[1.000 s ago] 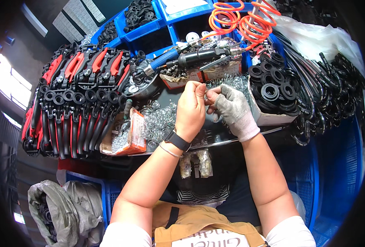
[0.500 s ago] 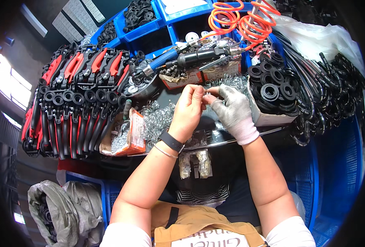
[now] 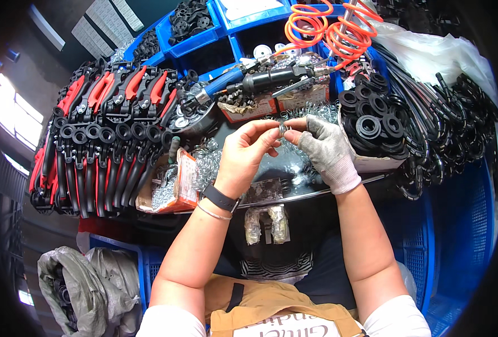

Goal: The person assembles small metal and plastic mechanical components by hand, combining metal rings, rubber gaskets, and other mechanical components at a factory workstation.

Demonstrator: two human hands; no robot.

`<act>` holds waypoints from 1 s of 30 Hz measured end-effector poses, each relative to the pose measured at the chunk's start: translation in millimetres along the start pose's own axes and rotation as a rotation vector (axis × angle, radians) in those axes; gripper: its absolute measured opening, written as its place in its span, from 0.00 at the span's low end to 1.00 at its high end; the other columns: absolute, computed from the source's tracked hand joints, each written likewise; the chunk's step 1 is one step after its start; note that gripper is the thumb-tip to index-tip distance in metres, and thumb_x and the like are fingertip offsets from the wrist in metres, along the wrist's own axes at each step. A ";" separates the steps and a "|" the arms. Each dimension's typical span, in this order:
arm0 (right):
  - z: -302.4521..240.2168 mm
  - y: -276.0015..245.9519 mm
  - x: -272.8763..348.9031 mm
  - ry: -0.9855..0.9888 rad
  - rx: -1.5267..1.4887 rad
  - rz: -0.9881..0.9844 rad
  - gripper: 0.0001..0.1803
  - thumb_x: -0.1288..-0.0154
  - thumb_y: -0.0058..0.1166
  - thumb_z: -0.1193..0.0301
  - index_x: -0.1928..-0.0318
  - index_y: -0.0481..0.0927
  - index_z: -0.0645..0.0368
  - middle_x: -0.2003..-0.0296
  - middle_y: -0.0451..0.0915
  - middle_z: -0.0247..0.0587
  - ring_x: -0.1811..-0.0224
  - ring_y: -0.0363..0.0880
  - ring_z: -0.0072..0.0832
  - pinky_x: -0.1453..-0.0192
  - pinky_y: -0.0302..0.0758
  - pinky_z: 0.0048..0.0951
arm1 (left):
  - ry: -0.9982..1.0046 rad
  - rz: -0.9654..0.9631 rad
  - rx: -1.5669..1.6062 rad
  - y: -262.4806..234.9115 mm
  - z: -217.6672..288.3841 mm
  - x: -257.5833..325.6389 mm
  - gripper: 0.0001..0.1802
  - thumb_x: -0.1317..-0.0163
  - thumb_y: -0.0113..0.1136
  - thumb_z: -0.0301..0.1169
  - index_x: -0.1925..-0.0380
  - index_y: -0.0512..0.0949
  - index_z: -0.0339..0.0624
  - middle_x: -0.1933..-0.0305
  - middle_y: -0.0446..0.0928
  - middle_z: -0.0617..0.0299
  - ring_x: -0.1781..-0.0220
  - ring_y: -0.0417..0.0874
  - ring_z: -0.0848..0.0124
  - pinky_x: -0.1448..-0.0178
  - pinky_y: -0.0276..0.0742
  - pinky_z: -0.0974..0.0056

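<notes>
Over the middle of the dark worktable, a small metal coil spring sits between my two hands. My bare left hand pinches one side of it with thumb and forefinger. My right hand, in a grey-coated glove with bare fingertips, pinches the other side. Loose metal springs lie in a heap left of my left hand, and a second pile of springs is behind my right hand. My fingers partly cover the spring, so its full shape is hidden.
Red-and-black lever assemblies are stacked at left, beside an open carton of small metal parts. A carton of black rings stands at right, near black curved tubes. An air tool with an orange coiled hose lies behind.
My hands have drawn slightly apart, the left moving left and down and the right moving a little right. The spring between my fingertips now shows more clearly.
</notes>
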State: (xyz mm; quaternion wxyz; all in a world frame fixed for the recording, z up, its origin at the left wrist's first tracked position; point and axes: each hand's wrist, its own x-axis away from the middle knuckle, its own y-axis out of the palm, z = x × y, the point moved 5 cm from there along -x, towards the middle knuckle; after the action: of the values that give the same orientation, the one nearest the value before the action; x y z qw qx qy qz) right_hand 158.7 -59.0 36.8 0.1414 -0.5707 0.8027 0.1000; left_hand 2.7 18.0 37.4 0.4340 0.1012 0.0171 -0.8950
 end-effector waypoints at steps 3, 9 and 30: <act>0.4 -0.3 -0.7 -0.008 0.024 -0.006 0.13 0.35 0.66 0.67 0.55 0.87 0.63 0.63 0.85 0.35 0.61 0.79 0.18 0.54 0.76 0.24 | -0.029 -0.011 0.020 0.3 1.0 -0.5 0.15 0.29 0.64 0.30 0.47 0.80 0.33 0.55 0.84 0.60 0.58 0.84 0.75 0.54 0.80 0.68; 6.1 2.1 -2.1 -0.029 -0.010 -0.002 0.11 0.36 0.66 0.69 0.55 0.87 0.61 0.63 0.85 0.37 0.62 0.81 0.24 0.53 0.77 0.27 | -0.090 -0.034 0.081 -2.1 -2.3 -1.2 0.16 0.30 0.64 0.30 0.46 0.78 0.35 0.55 0.84 0.60 0.59 0.83 0.75 0.54 0.81 0.67; -8.4 3.1 1.5 -0.598 0.712 0.182 0.14 0.45 0.61 0.79 0.57 0.84 0.55 0.56 0.83 0.39 0.49 0.79 0.42 0.43 0.76 0.41 | 0.281 -0.252 -1.589 -15.1 -2.0 4.4 0.15 0.53 0.76 0.29 0.62 0.88 0.51 0.60 0.81 0.61 0.49 0.79 0.57 0.47 0.77 0.57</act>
State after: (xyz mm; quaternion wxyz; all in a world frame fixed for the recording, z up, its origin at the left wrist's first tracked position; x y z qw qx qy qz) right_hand 154.4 -62.1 44.2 0.5437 -0.3605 0.7578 -0.0094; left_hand -11.4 24.2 33.7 0.2660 -0.1283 0.7121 -0.6369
